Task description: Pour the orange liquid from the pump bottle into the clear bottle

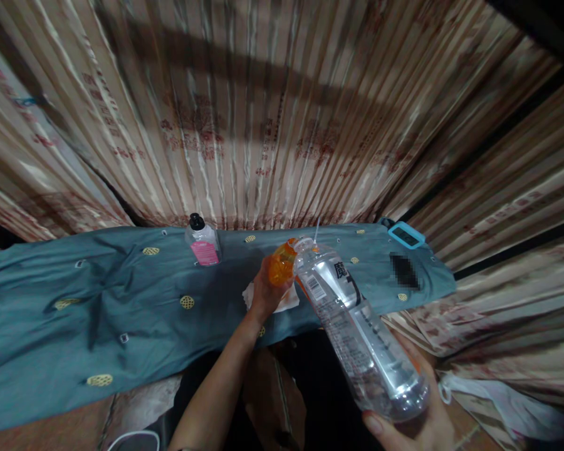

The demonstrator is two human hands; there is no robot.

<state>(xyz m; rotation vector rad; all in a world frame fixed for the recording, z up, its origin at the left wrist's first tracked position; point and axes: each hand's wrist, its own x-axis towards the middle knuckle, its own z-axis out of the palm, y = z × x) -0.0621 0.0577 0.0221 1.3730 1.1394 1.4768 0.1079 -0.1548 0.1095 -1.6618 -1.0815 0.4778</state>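
My left hand (pixel 264 293) is wrapped round a small orange see-through bottle (pixel 282 263). In my right hand (pixel 420 410) is the base end of a large clear plastic bottle (pixel 357 338), which has a silver label with dark print. This bottle is tilted, its mouth pointing away from me and to the left, close against the top of the orange bottle. Whether the two openings touch, I cannot tell. Below my left hand a white tissue (pixel 289 300) lies on the cloth, partly covered. A thin white stick (pixel 318 230) shows behind the large bottle's neck.
A blue-green cloth (pixel 136 282) with yellow patterns covers the long surface. On it stands a bottle with a black cap and pink label (pixel 205 244). At the right are a light-blue framed device (pixel 407 235) and a pixelated dark object (pixel 405 270). Pleated curtains (pixel 263 125) hang behind.
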